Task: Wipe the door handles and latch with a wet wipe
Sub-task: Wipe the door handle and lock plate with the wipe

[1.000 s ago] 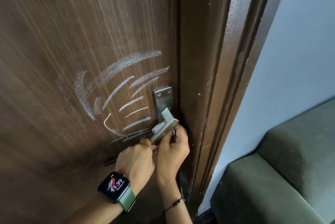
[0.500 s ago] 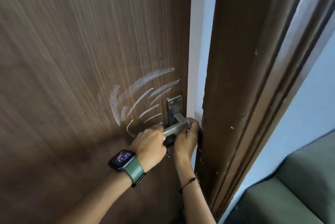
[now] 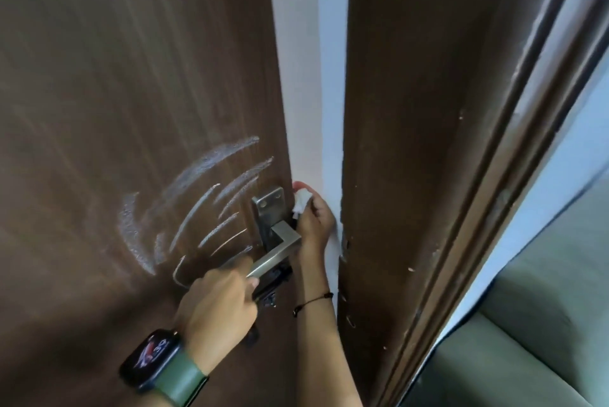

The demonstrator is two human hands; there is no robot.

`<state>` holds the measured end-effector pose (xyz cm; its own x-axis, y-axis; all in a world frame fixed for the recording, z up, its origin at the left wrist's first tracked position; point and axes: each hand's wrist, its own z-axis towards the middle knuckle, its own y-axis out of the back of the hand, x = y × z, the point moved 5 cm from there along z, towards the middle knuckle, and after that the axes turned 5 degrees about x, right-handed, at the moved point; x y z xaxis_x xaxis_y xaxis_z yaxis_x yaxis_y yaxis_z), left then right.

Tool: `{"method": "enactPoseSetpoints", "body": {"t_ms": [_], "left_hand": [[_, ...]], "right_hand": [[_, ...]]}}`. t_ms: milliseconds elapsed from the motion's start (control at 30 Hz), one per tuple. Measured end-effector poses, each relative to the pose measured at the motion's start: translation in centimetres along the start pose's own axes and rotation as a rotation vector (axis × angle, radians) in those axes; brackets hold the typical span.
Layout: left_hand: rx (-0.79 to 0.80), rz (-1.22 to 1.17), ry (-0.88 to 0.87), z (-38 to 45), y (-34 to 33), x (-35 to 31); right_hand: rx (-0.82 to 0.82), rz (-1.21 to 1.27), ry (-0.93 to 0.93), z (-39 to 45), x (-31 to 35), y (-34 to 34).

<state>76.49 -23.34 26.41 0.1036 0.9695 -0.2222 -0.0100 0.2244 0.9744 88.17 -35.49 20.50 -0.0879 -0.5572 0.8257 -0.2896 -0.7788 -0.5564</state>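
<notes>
The left hand [image 3: 219, 299] curls round the free end of the metal handle [image 3: 275, 252], fingers wrapped over the lever with the thumb tip showing beneath it. A watch [image 3: 155, 357] with a green strap sits on that wrist. The lever runs up and to the right from this grip to its steel plate [image 3: 268, 209] on the brown door [image 3: 131, 77].

The right hand [image 3: 314, 220] is just beyond the lever's corner, at the door's edge, and pinches a crumpled white wipe [image 3: 301, 202] between fingers and thumb. The wipe sits at the edge beside the top of the plate; whether it touches the metal cannot be told. A thin black bracelet [image 3: 313, 301] circles the right wrist.

White scuff marks [image 3: 197, 205] arc across the wood left of the plate, above the left grip. Right of the right hand, a pale gap separates the door from the dark frame [image 3: 412, 176]. A green sofa [image 3: 527, 357] lies further right, below.
</notes>
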Motion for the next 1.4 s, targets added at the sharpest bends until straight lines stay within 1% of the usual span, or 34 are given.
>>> {"method": "enactPoseSetpoints", "body": {"t_ms": [67, 167, 233, 333, 367, 533, 633, 767, 833, 933, 1033, 1100, 1200, 1267, 1333, 1400], "left_hand": [[0.012, 0.001, 0.015, 0.0, -0.1, 0.0], [0.022, -0.022, 0.039, 0.1, 0.0, 0.0], [0.023, -0.019, 0.049, 0.3, 0.0, 0.0], [0.034, -0.025, 0.063, 0.4, 0.0, -0.1], [0.033, -0.025, 0.064, 0.4, 0.0, -0.2], [0.023, -0.018, 0.072, 0.5, 0.1, -0.4], [0.007, -0.003, 0.074, 0.4, 0.1, -0.6], [-0.008, -0.017, 0.081, 0.1, 0.0, -0.7], [-0.014, -0.022, 0.084, 0.0, 0.0, -0.8], [-0.018, -0.019, 0.085, -0.2, -0.1, -1.0], [-0.031, -0.018, 0.096, -0.1, -0.1, -1.0], [-0.039, -0.022, 0.101, 0.0, 0.0, -1.0], [-0.039, -0.028, 0.107, -0.1, 0.1, -1.1], [-0.030, -0.028, 0.120, -0.1, 0.1, -1.2], [-0.019, -0.029, 0.135, -0.2, 0.1, -1.4], [-0.020, -0.013, 0.147, -0.2, 0.2, -1.5]], "right_hand": [[0.031, -0.052, -0.057, 0.3, 0.3, -0.5], [0.112, -0.243, -0.057, 0.6, 0.9, -1.2], [0.159, -0.302, -0.050, 0.4, 1.5, -1.5], [0.182, -0.281, 0.000, -0.1, 2.5, -1.6], [0.190, -0.252, -0.009, -0.3, 2.6, -1.5], [0.276, -0.114, -0.145, -0.9, 2.2, -1.2], [0.262, -0.117, -0.174, -1.0, 2.6, -1.3], [0.199, -0.257, -0.191, -1.2, 2.9, -1.3], [0.207, -0.259, -0.175, -1.3, 3.1, -1.4], [0.239, -0.235, -0.207, -2.0, 2.9, -1.0], [0.284, -0.180, -0.148, -1.7, 3.0, -0.6], [0.262, -0.215, -0.163, -1.3, 3.1, -0.8], [0.208, -0.344, -0.161, -0.4, 2.9, -1.2], [0.206, -0.436, -0.149, 0.0, 2.7, -1.6], [0.230, -0.416, -0.190, 0.5, 2.2, -1.7], [0.241, -0.403, -0.174, 0.9, 2.2, -1.6]]}}
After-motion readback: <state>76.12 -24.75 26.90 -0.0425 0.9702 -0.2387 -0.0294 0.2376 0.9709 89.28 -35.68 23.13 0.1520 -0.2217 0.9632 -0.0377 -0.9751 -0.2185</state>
